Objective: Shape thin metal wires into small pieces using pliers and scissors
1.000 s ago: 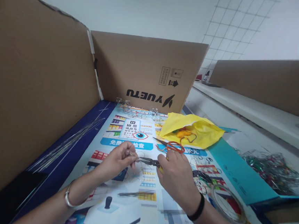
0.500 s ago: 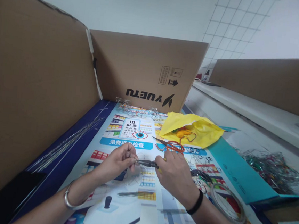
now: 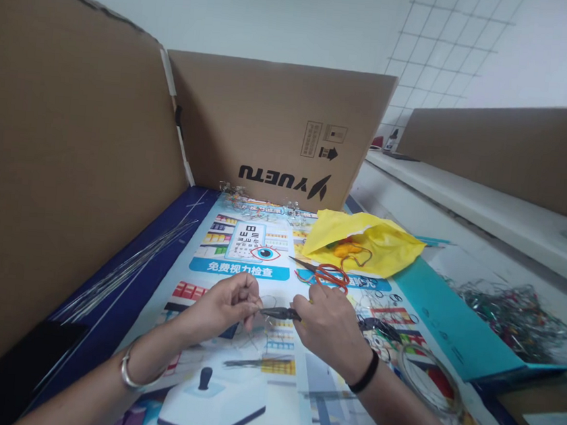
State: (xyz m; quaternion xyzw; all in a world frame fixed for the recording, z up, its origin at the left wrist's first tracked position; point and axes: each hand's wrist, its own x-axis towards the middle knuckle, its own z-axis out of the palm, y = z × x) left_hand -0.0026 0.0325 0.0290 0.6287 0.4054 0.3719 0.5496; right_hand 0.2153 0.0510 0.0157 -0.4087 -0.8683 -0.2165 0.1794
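Note:
My right hand (image 3: 326,325) is closed round the handles of long-nose pliers (image 3: 279,313), whose dark jaws point left. Their tip meets the fingertips of my left hand (image 3: 233,304), which is pinched on a thin wire (image 3: 270,297). Fine loops of that wire curve above and below the jaws; its exact shape is too faint to make out. Just beyond my right hand lie scissors (image 3: 330,276) with red-orange handles and dark blades. On the printed sheet (image 3: 285,418) below my hands rests a small bundle of short wire pieces (image 3: 243,364).
A yellow bag (image 3: 394,248) holding orange cord lies behind the scissors. Wire coils (image 3: 428,377) are at the right, beside a teal box (image 3: 457,327) and a tangled wire heap (image 3: 517,319). Long straight wires (image 3: 129,272) lie left. Cardboard panels (image 3: 212,120) stand at the back and left.
The pliers have tilted slightly at my left fingertips, while both hands keep nearly the same place. The whole view has shifted a little upward.

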